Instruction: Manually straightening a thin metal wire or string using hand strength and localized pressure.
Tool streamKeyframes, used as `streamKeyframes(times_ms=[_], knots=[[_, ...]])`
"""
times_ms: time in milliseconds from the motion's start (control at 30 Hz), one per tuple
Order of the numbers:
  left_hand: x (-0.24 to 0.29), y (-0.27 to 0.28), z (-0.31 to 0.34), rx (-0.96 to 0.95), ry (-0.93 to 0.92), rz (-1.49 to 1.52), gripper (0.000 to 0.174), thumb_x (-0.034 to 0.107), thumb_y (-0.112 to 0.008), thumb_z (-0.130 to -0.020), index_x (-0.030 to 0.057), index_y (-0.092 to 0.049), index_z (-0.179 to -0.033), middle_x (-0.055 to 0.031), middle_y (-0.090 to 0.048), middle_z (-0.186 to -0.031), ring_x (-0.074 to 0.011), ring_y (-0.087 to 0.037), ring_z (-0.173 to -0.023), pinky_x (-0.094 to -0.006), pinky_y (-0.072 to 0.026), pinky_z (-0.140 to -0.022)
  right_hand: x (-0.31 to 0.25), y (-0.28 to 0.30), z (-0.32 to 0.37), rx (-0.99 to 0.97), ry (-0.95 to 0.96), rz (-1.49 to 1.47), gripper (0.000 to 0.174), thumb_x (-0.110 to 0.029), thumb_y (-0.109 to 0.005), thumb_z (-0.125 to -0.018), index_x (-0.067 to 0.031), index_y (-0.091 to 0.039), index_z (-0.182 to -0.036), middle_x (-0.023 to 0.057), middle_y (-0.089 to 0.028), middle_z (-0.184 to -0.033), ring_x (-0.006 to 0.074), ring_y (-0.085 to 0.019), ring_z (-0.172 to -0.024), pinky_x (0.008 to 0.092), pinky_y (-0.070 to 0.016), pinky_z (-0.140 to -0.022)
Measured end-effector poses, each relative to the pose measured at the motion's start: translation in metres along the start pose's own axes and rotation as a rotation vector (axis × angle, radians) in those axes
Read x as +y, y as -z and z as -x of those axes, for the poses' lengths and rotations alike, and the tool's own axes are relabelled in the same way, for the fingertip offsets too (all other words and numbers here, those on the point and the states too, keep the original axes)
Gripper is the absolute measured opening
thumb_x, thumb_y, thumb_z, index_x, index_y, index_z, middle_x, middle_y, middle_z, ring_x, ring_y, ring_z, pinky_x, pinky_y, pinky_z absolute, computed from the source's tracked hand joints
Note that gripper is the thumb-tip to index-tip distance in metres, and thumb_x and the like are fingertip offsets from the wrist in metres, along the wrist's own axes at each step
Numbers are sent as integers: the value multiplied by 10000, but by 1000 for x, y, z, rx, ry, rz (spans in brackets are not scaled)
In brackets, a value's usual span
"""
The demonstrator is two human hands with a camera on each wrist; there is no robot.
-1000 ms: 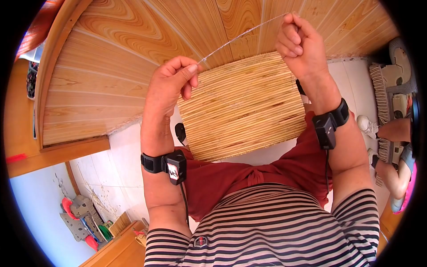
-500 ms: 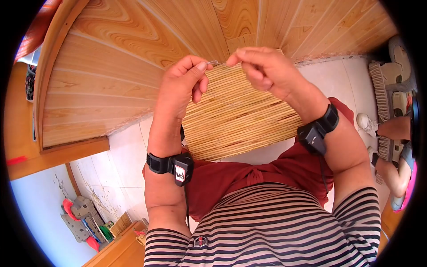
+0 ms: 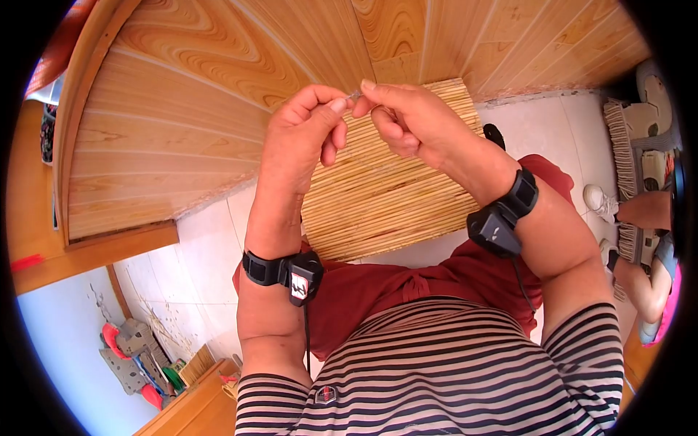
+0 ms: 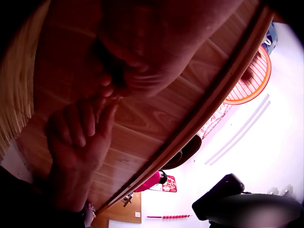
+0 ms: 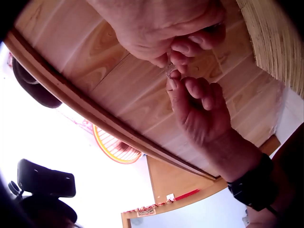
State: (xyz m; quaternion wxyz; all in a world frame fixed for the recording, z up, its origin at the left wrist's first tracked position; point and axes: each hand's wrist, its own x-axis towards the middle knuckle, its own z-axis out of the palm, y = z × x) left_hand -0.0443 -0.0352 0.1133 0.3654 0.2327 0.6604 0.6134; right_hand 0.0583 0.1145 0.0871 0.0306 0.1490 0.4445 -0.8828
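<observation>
Filling the frame's top, wood-panel wall (image 3: pixel 189 102) backs a reed mat (image 3: pixel 392 200) at centre, w/ white tile floor (image 3: pixel 207 243) lower left. L hand (image 3: pixel 302 138) & R hand (image 3: pixel 407 120) both pinch thin string (image 3: pixel 354 95) at top centre, tips touching; 1 s ago hands were apart, string taut.

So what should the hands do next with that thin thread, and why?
Probably ease the right hand sideways to draw the thread tight: the left hand pinches it too, fingertip to fingertip, over the reed mat, with hardly any thread showing.
</observation>
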Motion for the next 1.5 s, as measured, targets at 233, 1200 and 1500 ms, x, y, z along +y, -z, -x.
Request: streamKeyframes(times_ms=[233,1200,1500], knots=[[-2,-6,6,28,-45,-261,83,133,-565,-920,61,-590,-887,21,-533,-621,-31,-436,-501,-177,-331,-443,3,-7,-7,93,2,241,296,-301,-542,-926,-55,-550,-761,-28,-396,-475,45,-259,-371,217,-171,-349],[-32,-4,-7,-16,-254,-677,143,-6,-578,-780,38,-592,-916,-41,-604,-784,-108,-541,-745,-269,-453,-651,6,-25,7,-116,109,557,281,-256,-559,-920,-101,-543,-686,-46,-427,-484,14,-330,-417,201,-222,-383],[-36,-10,-8,-24,-349,-639,93,37,-571,-770,30,-548,-860,-157,-607,-733,-233,-579,-667,-343,-463,-614,0,-24,9,-100,55,586,290,-291,-557,-929,-91,-583,-720,-38,-439,-480,23,-338,-408,201,-229,-382]])
